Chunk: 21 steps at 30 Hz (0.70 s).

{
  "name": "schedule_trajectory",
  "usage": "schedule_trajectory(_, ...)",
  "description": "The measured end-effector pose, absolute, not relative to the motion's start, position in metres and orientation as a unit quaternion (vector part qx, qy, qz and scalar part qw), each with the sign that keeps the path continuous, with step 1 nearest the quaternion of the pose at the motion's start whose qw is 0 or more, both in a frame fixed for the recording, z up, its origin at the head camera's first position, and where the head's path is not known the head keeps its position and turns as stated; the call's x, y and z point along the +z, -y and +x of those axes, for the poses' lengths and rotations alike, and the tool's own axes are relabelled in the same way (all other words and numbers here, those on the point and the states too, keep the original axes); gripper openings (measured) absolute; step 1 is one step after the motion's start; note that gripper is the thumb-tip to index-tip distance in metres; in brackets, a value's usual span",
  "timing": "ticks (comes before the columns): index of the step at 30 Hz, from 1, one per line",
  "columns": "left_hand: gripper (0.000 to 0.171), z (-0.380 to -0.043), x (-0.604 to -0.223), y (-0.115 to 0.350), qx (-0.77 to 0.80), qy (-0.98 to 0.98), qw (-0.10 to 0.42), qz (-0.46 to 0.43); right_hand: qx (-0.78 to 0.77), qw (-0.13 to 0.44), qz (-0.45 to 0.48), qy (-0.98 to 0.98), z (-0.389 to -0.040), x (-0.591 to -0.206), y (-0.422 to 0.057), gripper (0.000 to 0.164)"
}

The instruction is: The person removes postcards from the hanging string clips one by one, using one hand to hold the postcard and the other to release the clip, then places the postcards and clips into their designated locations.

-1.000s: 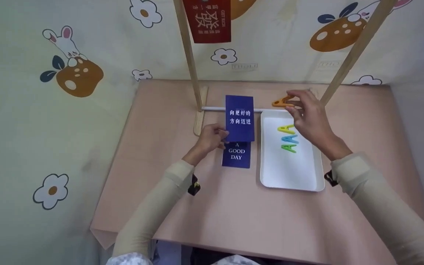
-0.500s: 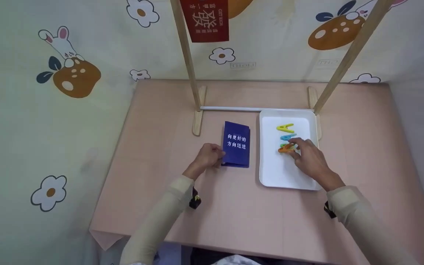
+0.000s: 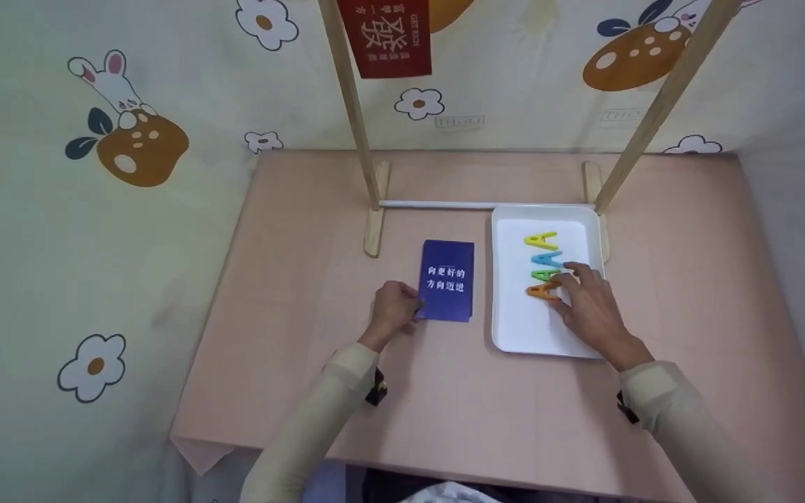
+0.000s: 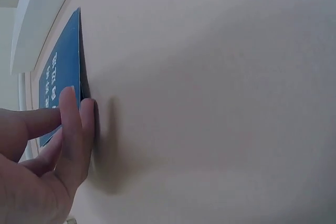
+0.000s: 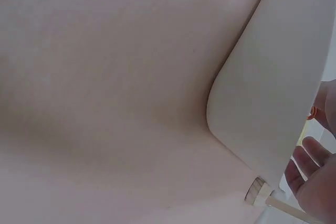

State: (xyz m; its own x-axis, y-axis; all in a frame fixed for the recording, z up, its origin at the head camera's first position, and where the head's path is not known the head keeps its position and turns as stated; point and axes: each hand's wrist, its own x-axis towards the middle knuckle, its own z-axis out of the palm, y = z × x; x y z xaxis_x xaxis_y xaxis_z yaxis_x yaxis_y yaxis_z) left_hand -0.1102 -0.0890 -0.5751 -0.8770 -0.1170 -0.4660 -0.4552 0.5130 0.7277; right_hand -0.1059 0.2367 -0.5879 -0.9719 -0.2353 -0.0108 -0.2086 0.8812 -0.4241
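**A:** Where's the orange clip just now?

**B:** In the white tray, lowest of a column of four: a yellow clip nearest the tray's far edge, then a blue one, a green one, then the orange. The right hand has its fingertips on it, fingers curled down around its right end, so I'd judge it is being set down rather than lifted.

**A:** And the other hand?

**B:** The left hand rests at the left edge of the blue card, which lies flat on the pink table just left of the tray. The left wrist view shows fingers laid over that edge and pinching it.

**A:** So which step is this?

**B:** Both things look put down: card flat, clip in line. The next move, I'd say, calls for letting go cleanly, without nudging the row or dragging the card. Beyond the tray's far edge stands the wooden frame, a red card hanging on it.
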Motion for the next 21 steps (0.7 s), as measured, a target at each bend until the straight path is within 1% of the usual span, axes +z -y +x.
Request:
schedule_trajectory(5, 0.012, -0.1094, -0.5757, 0.0884, 0.425, -0.869, 0.174, -0.183, -0.209, 0.029, -0.108, -0.971, -0.1048, -0.5901, -0.2382, 0.038)
schedule_trajectory(15, 0.016, -0.108, -0.5777, 0.086, 0.44, -0.863, 0.156, -0.194, -0.212, -0.004, -0.121, -0.97, -0.1057, -0.5937, -0.2395, 0.038)
schedule_trajectory(21, 0.014, -0.1078, -0.5805, 0.0852, 0.408, -0.883, 0.136, -0.186, -0.207, 0.01, -0.111, -0.972, -0.1047, -0.5949, -0.2387, 0.039)
